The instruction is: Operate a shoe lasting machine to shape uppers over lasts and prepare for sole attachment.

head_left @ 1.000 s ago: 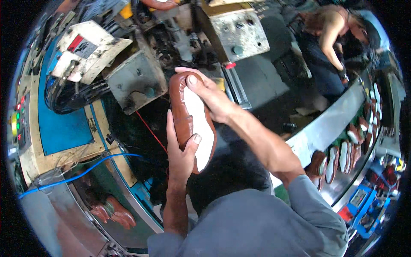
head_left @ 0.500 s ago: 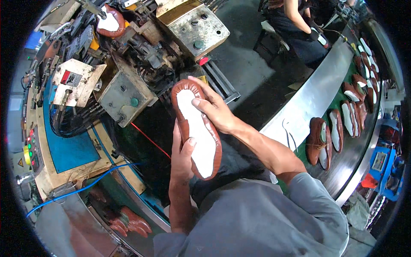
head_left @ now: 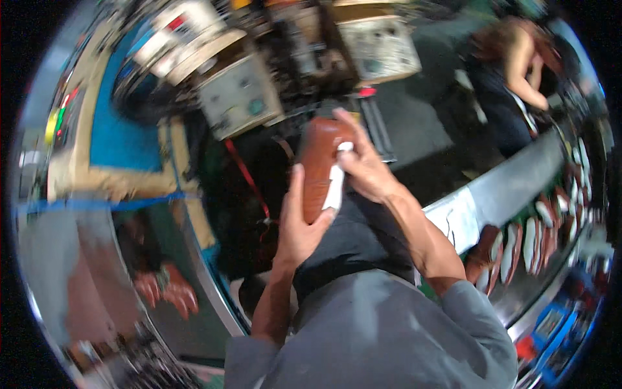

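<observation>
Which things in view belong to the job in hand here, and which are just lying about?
In hand:
- brown shoe upper with white underside
- left hand, holding its near end
- right hand, holding its far end

Apparently lying about, touched by neither hand:
- row of similar brown shoes, right
- blue cable, left
- red cord

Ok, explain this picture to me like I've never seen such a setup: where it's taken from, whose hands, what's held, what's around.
There is no robot here. A camera on a person's head looks down, and its fisheye lens bends straight edges. The bare left hand and right hand belong to the wearer. Together they hold a brown shoe, its white underside partly showing. At the right, more shoes lie along a long metal bench; another person works beyond. Ahead stands machinery with a grey box, blurred here.
</observation>
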`<state>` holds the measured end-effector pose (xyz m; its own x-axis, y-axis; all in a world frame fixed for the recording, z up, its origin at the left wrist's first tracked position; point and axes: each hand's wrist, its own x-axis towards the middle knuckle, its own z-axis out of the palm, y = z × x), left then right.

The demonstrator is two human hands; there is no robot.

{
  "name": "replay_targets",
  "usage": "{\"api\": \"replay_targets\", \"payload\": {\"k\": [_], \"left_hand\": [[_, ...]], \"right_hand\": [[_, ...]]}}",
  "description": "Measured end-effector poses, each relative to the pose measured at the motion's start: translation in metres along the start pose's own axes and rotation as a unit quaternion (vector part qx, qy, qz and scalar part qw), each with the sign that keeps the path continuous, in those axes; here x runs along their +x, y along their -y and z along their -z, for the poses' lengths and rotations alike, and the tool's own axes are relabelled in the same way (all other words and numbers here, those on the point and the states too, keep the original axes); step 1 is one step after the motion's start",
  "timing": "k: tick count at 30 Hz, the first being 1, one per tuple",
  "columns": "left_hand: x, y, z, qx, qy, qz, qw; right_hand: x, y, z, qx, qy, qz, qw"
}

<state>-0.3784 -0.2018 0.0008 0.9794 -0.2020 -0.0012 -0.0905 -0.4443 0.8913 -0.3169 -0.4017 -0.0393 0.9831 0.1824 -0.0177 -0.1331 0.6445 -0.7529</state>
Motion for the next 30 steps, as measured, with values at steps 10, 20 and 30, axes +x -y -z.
{"api": "replay_targets", "payload": {"k": [10, 20, 30], "left_hand": [[-0.079, 0.135, 0.081, -0.239, -0.104, 0.200, 0.944], [-0.307, 0.269, 0.263, 0.372, -0.340, 0.519, 0.690], [-0.274, 0.386, 0.270, 0.553, -0.278, 0.390, 0.682]], "right_hand": [[0.034, -0.061, -0.020, -0.319, 0.071, -0.144, 0.934], [0.015, -0.040, 0.076, -0.336, -0.126, -0.221, 0.907], [0.053, -0.059, 0.026, -0.392, -0.089, -0.226, 0.887]]}}
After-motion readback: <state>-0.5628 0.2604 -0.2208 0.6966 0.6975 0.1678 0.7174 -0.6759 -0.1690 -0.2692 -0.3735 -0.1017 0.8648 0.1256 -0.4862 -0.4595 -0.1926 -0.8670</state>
